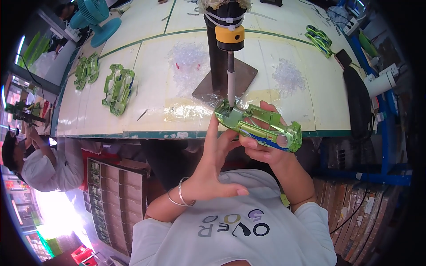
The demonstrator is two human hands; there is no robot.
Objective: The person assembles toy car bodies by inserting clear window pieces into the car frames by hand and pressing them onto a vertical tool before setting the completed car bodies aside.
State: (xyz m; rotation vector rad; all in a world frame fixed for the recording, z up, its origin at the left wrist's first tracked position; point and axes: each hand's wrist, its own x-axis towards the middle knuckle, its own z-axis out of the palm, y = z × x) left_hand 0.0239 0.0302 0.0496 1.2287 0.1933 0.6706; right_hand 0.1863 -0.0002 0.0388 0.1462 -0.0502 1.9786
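My right hand [266, 148] is closed round the right part of a shiny green toy car body shell [262, 128], with fingertips showing above its far edge. My left hand [211, 164] is at the shell's left end. Its fingers are stretched and touch or sit just beside the edge, with the thumb spread wide. From above, a black tool with a yellow collar [230, 37] points down at the shell. Its white-sleeved rod [231, 86] ends in a dark tip at the shell's left end. I cannot tell whether the tip touches.
A dark metal post on a square base plate [242, 73] stands behind the shell. Piles of clear plastic bits [188, 62] flank it. More green shells [118, 90] lie left and far right [318, 40]. A teal fan [95, 22] is far left. Another person [46, 164] works at left.
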